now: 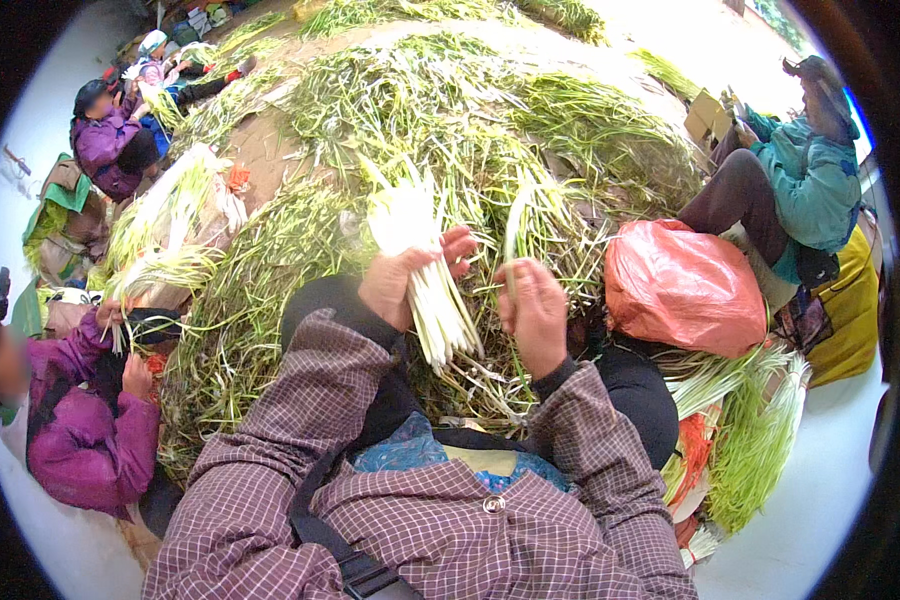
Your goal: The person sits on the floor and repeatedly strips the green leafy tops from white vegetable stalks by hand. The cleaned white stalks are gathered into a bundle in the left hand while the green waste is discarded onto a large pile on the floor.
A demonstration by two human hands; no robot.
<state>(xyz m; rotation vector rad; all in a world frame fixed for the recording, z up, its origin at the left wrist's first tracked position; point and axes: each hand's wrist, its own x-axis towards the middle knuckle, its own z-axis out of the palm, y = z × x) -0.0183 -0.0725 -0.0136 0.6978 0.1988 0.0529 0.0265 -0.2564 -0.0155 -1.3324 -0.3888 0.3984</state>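
My left hand point(388, 285) holds a bunch of white-stemmed green stalks point(442, 312), which look like garlic chives. Its thumb wraps the bunch while some fingers stick out on the far side. The pale stem ends point down toward my lap, and the upper part is washed out by bright light. Just to the right, my right hand point(538, 315) is closed in a pinch around a single pale stalk point(513, 232) that rises from the fingers. Beneath both hands spreads a loose heap of green and yellowish stalks point(270, 290).
An orange-red plastic sack point(682, 285) sits at my right, with tied green bundles point(745, 430) beside it. Close on the left, a person in purple point(95, 420) handles stalks. Another person in teal point(810, 180) sits at right. More people sit farther back at left.
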